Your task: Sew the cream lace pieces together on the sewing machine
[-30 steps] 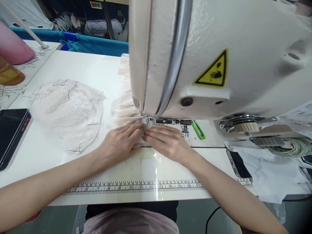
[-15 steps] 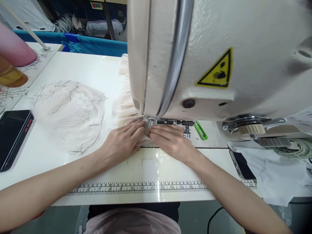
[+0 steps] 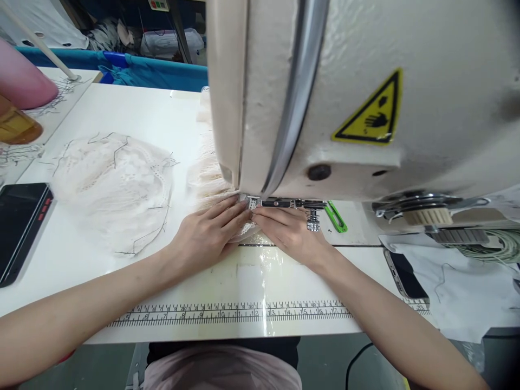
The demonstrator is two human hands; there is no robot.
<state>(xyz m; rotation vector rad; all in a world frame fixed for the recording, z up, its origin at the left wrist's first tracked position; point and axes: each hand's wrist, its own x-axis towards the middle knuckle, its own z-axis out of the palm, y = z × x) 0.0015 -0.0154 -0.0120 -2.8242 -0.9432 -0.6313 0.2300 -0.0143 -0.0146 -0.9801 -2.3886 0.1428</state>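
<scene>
A big cream sewing machine (image 3: 345, 97) fills the upper right. Under its head, at the presser foot (image 3: 254, 203), lies a narrow strip of cream lace (image 3: 247, 230). My left hand (image 3: 207, 235) lies flat on the lace from the left, fingers stretched toward the foot. My right hand (image 3: 290, 233) presses it from the right, fingertips close to the left hand's. More gathered lace (image 3: 205, 176) trails away behind the machine.
A heap of cream lace pieces with dark threads (image 3: 116, 184) lies to the left. A black phone (image 3: 20, 222) lies at the table's left edge, another phone (image 3: 402, 273) at the right. Green clippers (image 3: 336, 216) sit by the machine. A printed ruler (image 3: 235, 313) runs along the front edge.
Both hands have slid a little forward toward the presser foot with the lace. The view has crept closer to the machine.
</scene>
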